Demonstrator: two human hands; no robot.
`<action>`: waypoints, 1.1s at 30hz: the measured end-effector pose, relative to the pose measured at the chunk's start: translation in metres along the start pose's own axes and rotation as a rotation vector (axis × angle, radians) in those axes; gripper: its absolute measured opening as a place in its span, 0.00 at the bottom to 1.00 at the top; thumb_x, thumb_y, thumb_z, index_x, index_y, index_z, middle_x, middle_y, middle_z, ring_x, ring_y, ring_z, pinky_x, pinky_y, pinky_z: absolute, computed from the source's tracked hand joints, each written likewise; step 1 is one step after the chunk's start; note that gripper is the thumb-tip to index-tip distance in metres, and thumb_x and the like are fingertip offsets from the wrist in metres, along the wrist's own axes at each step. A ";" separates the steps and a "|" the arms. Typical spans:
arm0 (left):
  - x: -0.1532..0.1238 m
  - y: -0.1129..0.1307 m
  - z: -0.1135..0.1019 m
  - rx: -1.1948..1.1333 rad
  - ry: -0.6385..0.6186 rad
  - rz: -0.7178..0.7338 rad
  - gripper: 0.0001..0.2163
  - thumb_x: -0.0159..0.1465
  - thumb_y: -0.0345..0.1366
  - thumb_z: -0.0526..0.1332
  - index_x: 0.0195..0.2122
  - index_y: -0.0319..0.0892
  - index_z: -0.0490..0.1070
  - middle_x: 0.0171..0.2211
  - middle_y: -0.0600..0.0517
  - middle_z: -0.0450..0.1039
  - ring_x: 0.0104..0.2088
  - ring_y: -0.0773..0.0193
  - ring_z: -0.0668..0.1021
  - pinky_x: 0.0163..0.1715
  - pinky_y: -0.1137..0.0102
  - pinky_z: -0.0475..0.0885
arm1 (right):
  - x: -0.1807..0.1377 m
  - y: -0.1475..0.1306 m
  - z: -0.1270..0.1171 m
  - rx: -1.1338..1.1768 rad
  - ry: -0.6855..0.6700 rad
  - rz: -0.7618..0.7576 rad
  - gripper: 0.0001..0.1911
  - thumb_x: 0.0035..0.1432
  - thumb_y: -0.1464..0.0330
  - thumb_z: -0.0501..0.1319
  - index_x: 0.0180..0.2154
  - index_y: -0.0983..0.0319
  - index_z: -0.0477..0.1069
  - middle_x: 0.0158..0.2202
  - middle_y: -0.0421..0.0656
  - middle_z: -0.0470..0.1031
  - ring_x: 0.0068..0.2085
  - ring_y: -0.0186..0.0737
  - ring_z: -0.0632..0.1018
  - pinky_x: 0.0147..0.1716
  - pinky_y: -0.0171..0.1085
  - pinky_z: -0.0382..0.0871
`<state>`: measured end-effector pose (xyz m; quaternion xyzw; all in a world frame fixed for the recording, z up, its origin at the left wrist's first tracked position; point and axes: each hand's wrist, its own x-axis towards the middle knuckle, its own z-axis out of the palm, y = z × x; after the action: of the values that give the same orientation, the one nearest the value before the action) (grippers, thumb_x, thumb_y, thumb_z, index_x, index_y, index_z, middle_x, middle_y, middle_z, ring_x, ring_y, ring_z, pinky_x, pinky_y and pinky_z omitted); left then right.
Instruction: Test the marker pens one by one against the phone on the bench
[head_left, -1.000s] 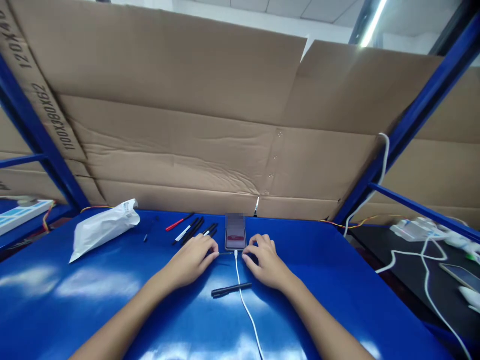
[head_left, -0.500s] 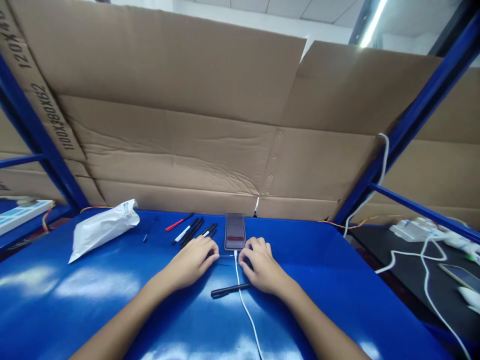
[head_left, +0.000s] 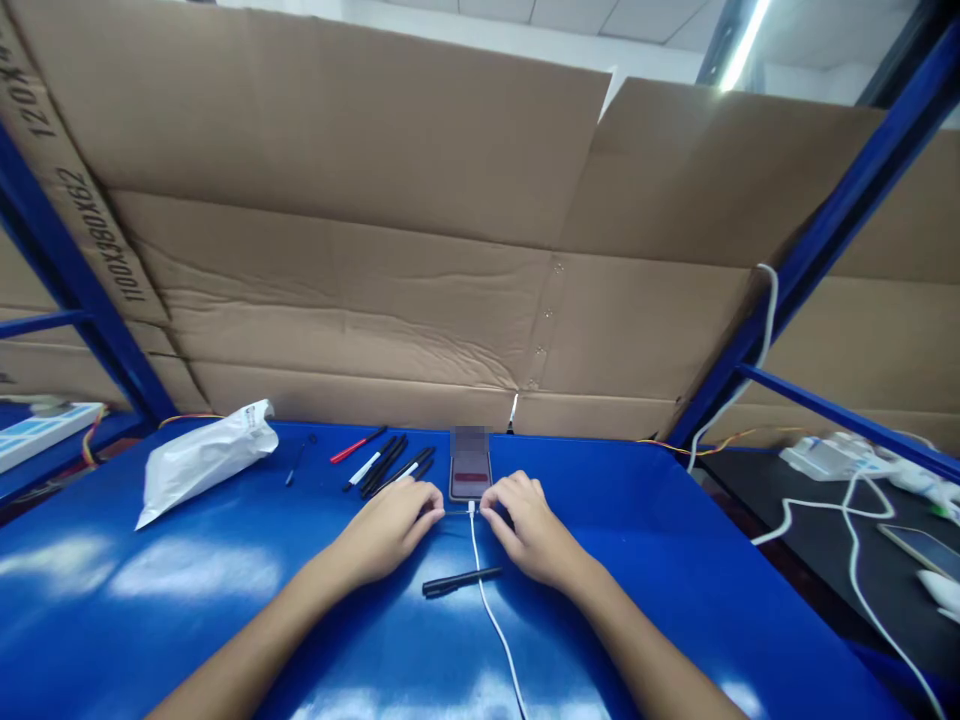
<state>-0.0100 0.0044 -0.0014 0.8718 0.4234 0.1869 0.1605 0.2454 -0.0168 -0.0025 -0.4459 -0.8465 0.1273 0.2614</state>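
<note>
In front of me my left hand [head_left: 391, 528] is closed, its thumb and forefinger pinching one end of a thin rod that looks like a pen refill [head_left: 455, 513]. Opposite it, my right hand [head_left: 529, 532] is also closed in a pinch at the rod's other end. The rod crosses over the white plug of a charging cable [head_left: 489, 598], just below a phone [head_left: 470, 470] lying at the back. A black pen [head_left: 459, 581] rests across the cable, nearer to me than the hands. What lies inside the fingertips is hidden.
Left of the phone lie several black and white pens [head_left: 384, 466] and a red pen [head_left: 358, 445]. A small dark refill [head_left: 295, 468] and a white plastic bag [head_left: 206, 460] are farther left. Cardboard [head_left: 360, 300] walls the back; blue posts stand at both sides.
Both hands have shifted slightly: the left a little to the right, with the rod. The right hand's fingers have drawn together at the rod's end. The black pen stays put.
</note>
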 end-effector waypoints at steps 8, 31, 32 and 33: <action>0.000 0.002 0.002 -0.007 -0.009 0.002 0.11 0.75 0.40 0.52 0.41 0.44 0.71 0.41 0.49 0.77 0.42 0.54 0.75 0.44 0.63 0.69 | 0.000 0.001 0.006 0.060 0.018 -0.043 0.05 0.73 0.70 0.57 0.41 0.59 0.71 0.42 0.43 0.78 0.46 0.46 0.72 0.48 0.44 0.64; -0.001 0.008 0.013 -0.069 -0.006 -0.001 0.12 0.75 0.42 0.53 0.41 0.44 0.72 0.40 0.49 0.78 0.41 0.55 0.76 0.42 0.64 0.68 | -0.002 -0.002 0.005 0.077 -0.009 -0.109 0.07 0.68 0.70 0.62 0.48 0.57 0.73 0.46 0.44 0.78 0.49 0.46 0.72 0.50 0.44 0.66; 0.000 0.006 0.012 -0.063 -0.001 -0.006 0.12 0.75 0.42 0.52 0.42 0.44 0.72 0.40 0.49 0.78 0.41 0.55 0.76 0.43 0.64 0.68 | -0.002 0.000 0.003 0.062 -0.014 -0.099 0.10 0.69 0.69 0.63 0.51 0.57 0.72 0.49 0.45 0.77 0.51 0.47 0.72 0.53 0.46 0.66; 0.000 0.004 0.011 -0.054 0.004 -0.012 0.12 0.75 0.42 0.52 0.42 0.44 0.73 0.41 0.49 0.78 0.42 0.55 0.76 0.43 0.63 0.68 | -0.002 0.003 0.000 0.042 -0.015 -0.082 0.13 0.69 0.67 0.63 0.54 0.55 0.72 0.53 0.46 0.76 0.54 0.48 0.71 0.55 0.48 0.65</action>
<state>-0.0026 0.0007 -0.0091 0.8642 0.4237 0.1991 0.1844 0.2486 -0.0167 -0.0043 -0.4042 -0.8633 0.1376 0.2691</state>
